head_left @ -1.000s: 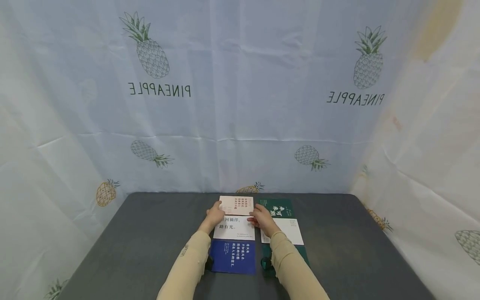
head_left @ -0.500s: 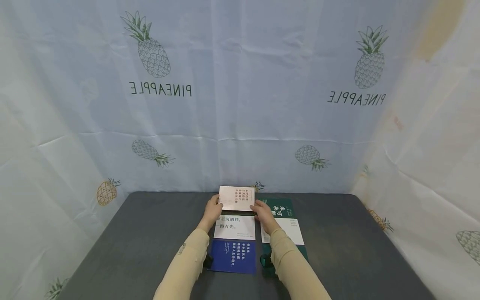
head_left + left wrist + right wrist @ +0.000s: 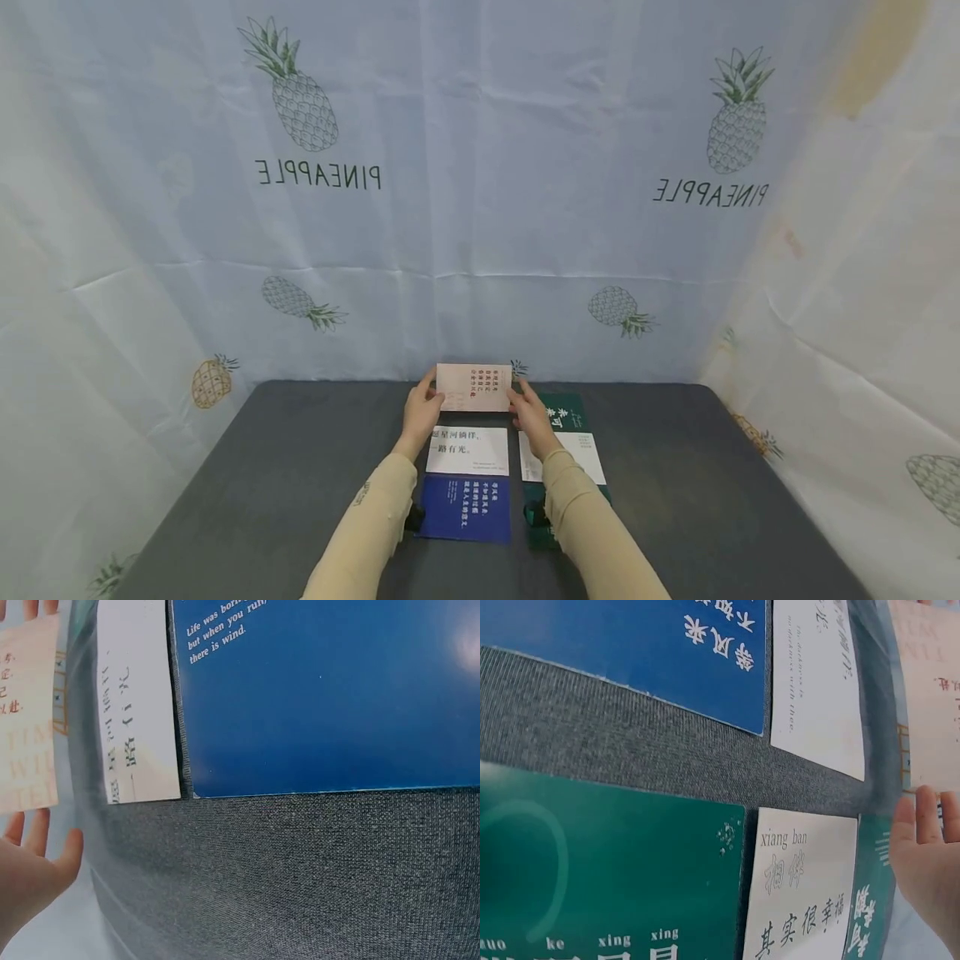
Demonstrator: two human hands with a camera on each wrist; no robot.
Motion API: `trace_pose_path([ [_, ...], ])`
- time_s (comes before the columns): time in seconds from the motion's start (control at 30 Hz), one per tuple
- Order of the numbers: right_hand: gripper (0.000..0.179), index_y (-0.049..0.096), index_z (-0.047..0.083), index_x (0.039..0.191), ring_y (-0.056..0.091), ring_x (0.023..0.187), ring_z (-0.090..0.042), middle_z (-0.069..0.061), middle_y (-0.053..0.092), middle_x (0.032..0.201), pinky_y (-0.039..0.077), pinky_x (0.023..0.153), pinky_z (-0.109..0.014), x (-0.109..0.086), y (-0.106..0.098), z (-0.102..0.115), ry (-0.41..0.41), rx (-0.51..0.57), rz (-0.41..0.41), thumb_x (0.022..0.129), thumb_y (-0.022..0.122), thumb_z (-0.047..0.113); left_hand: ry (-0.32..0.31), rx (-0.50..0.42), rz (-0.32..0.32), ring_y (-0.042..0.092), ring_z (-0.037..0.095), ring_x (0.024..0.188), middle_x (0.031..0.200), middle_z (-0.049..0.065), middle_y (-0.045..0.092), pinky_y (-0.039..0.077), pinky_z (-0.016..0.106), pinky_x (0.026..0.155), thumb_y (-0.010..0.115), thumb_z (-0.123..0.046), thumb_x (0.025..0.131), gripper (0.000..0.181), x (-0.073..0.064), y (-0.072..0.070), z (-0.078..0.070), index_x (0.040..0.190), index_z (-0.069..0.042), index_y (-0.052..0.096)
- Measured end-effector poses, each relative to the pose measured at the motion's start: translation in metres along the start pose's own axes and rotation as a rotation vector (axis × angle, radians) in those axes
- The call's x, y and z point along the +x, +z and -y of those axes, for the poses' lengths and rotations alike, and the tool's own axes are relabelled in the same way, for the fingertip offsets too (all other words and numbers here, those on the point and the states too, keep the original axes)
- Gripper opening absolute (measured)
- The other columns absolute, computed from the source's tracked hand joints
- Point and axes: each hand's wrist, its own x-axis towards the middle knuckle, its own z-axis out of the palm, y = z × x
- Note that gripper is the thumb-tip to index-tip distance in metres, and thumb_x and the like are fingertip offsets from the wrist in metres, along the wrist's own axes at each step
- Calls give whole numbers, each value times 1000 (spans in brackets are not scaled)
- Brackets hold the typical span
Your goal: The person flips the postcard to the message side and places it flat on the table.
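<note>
A pale pink card (image 3: pixel 474 388) with red writing is held up at the table's far edge, tilted toward the head camera. My left hand (image 3: pixel 422 412) holds its left edge and my right hand (image 3: pixel 531 417) its right edge. In the left wrist view, the left fingers (image 3: pixel 37 832) are right at the card's edge. The right wrist view has the right fingers (image 3: pixel 926 814) at the opposite edge. Below the raised card lie a white card (image 3: pixel 468 451) with dark writing and a blue card (image 3: pixel 467 508) with white writing.
A right-hand column holds a green card (image 3: pixel 567 408), a white card (image 3: pixel 577 454) and another green card (image 3: pixel 615 862), partly covered by the right forearm. All lie on the dark grey table (image 3: pixel 300 500). A pineapple-print curtain (image 3: pixel 480 167) hangs behind and at the sides.
Both hands have lifted the pink card from its place above the white card, up and away toward the far edge, and it now tilts more upright. The other cards stay put.
</note>
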Motion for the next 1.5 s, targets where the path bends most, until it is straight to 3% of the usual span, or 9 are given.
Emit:
trace_pose_path([
  [0.27, 62, 30, 19, 147, 41, 131, -36, -14, 33, 150, 36, 104, -52, 0, 0, 2, -7, -13, 6, 95, 42, 50, -50, -35, 30, 46, 39, 125, 133, 21, 50, 38, 53, 101, 49, -21, 94, 52, 1, -1, -4, 144, -17, 36],
  [0.5, 73, 27, 11, 147, 36, 134, -39, -17, 28, 152, 32, 106, -54, 0, 2, -1, -25, 24, 57, 92, 41, 57, -32, -56, 47, 39, 35, 133, 144, 16, 43, 33, 49, 108, 44, -43, 96, 56, 1, -3, 0, 140, -7, 42],
  [0.73, 67, 29, 7, 145, 43, 130, -37, -19, 34, 148, 35, 106, -52, 0, 3, -10, -10, 3, 69, 94, 46, 48, -13, 11, -26, 57, 33, 113, 121, 15, 63, 43, 47, 96, 48, -47, 94, 49, 1, -6, 6, 115, -6, 64],
  [1.1, 58, 32, 6, 144, 55, 119, -33, -20, 40, 144, 45, 97, -43, -1, 4, -23, -27, -97, 73, 96, 49, 34, 15, 114, -38, 62, 32, 96, 104, 19, 67, 49, 45, 82, 55, -26, 93, 30, -2, -5, 18, 107, 0, 64],
  [1.33, 58, 31, 5, 145, 68, 91, -21, -22, 44, 141, 53, 74, -28, -2, 6, -23, -13, -112, 106, 94, 54, 22, -5, 216, -21, 62, 27, 85, 95, 19, 68, 51, 41, 74, 62, -18, 88, 30, -4, -5, 26, 107, 5, 66],
  [1.5, 53, 38, 4, 141, 67, 69, -9, -24, 48, 136, 51, 68, -23, -3, 9, -22, 9, -113, 49, 93, 56, 16, -10, 247, -18, 63, 29, 88, 98, 20, 68, 51, 42, 77, 64, -15, 86, 32, -5, -3, 30, 110, 6, 65],
])
